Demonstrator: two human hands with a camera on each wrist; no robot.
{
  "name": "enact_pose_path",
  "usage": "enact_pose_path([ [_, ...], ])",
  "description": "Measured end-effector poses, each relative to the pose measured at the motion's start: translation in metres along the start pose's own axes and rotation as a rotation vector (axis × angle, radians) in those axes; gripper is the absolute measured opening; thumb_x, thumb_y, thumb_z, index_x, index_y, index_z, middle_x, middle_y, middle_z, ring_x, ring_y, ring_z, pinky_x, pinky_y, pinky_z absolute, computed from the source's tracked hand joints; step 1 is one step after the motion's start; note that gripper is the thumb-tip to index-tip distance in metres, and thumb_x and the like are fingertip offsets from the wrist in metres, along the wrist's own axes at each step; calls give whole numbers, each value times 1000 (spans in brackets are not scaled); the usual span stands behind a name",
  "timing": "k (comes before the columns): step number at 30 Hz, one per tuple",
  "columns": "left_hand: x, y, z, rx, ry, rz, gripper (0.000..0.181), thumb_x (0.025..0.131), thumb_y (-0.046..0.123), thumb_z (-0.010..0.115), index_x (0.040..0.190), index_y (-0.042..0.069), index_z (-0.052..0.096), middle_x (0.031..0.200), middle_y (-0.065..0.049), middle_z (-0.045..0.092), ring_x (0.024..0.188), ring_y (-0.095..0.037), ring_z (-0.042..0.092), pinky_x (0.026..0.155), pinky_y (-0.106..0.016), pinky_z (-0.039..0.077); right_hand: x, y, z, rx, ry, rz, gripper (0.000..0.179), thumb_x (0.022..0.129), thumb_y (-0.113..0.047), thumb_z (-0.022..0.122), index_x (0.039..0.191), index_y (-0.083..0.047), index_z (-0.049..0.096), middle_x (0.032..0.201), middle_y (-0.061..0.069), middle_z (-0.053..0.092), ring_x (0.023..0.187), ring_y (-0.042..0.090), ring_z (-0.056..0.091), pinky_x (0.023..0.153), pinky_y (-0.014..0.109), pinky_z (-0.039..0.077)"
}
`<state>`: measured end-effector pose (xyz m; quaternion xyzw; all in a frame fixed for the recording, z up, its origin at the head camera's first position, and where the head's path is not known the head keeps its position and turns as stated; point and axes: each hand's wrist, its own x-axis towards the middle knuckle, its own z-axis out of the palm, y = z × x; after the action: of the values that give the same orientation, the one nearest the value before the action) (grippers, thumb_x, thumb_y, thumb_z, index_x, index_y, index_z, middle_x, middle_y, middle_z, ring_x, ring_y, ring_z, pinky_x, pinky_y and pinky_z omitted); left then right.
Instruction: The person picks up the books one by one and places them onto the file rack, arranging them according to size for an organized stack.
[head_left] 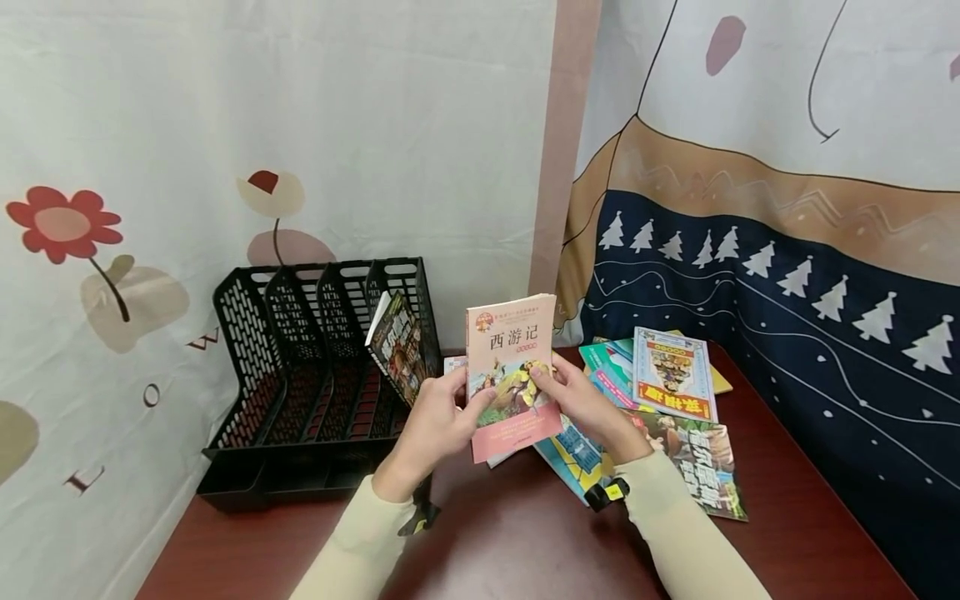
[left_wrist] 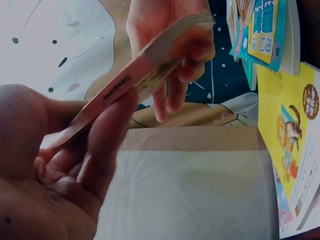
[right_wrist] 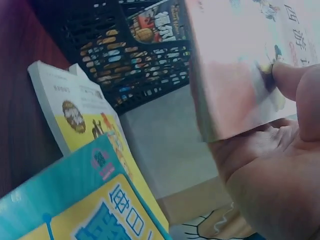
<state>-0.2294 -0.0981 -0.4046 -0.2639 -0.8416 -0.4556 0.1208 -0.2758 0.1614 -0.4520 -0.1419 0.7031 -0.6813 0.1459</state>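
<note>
A thin pink paperback book (head_left: pixel 513 375) with a picture of figures on its cover is held upright above the table, cover facing me. My left hand (head_left: pixel 442 417) grips its left edge, thumb on the cover and fingers behind. On the opposite edge my right hand (head_left: pixel 588 404) pinches it, thumb across the picture. The left wrist view shows the book's spine (left_wrist: pixel 117 90) between left thumb and fingers. In the right wrist view the right thumb (right_wrist: pixel 290 80) presses on the cover.
Left of the hands stands a black slotted book rack (head_left: pixel 322 358) with a dark-covered book (head_left: pixel 405 346) leaning in its rightmost part. Several books lie at the right, among them a blue-bordered one (head_left: pixel 675 375) and a green-brown one (head_left: pixel 701 462). A patterned curtain (head_left: pixel 825 333) hangs along the right.
</note>
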Motion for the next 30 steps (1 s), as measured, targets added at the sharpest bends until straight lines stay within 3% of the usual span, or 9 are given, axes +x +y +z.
enact_pose_path([
  [3, 0, 2, 0, -1, -45, -58, 21, 102, 16, 78, 120, 5, 78, 82, -6, 80, 59, -4, 58, 54, -23, 47, 0, 0, -1, 32, 22, -47, 58, 118, -36, 52, 171, -19, 35, 156, 29, 61, 115, 17, 75, 98, 31, 65],
  [6, 1, 4, -1, -28, -89, -127, 21, 101, 18, 79, 120, 7, 78, 87, -7, 81, 55, -7, 65, 51, -26, 53, 2, 3, -4, 60, 51, -82, 56, 119, -32, 51, 170, -15, 37, 153, 26, 65, 114, 13, 75, 97, 29, 64],
  [11, 2, 1, -4, -48, -85, -214, 25, 106, 31, 76, 122, 13, 79, 99, -8, 83, 60, -10, 73, 56, -31, 61, 0, 6, -6, 35, 60, -118, 52, 118, -26, 53, 166, -9, 42, 131, 7, 79, 103, 14, 77, 91, 28, 66],
  [15, 3, -1, -10, -101, -58, -248, 28, 108, 34, 73, 128, 14, 75, 101, -10, 83, 67, -12, 77, 59, -35, 64, -2, 4, -4, -15, 38, -114, 56, 115, -28, 59, 166, -11, 44, 130, 10, 79, 102, 17, 77, 88, 29, 67],
  [21, 2, -3, -23, -39, -71, -166, 33, 106, 26, 75, 135, 13, 71, 103, -9, 85, 73, -10, 76, 62, -31, 63, -1, 3, 3, -37, 1, -82, 56, 115, -30, 60, 165, -12, 45, 140, 24, 73, 106, 19, 76, 92, 29, 66],
  [26, 1, -3, -29, 58, -29, -88, 31, 105, 22, 76, 133, 10, 75, 107, -8, 86, 81, -7, 76, 75, -27, 59, 0, 2, 8, -104, 23, -45, 54, 115, -38, 60, 164, -19, 49, 141, 19, 74, 112, 23, 73, 97, 31, 64],
  [30, -1, -1, -36, 90, 1, -90, 28, 105, 21, 75, 130, 9, 77, 106, -9, 86, 78, -8, 76, 70, -27, 59, 1, 2, 12, -206, 3, 1, 55, 114, -48, 57, 164, -25, 51, 138, 12, 74, 119, 27, 67, 105, 39, 60],
])
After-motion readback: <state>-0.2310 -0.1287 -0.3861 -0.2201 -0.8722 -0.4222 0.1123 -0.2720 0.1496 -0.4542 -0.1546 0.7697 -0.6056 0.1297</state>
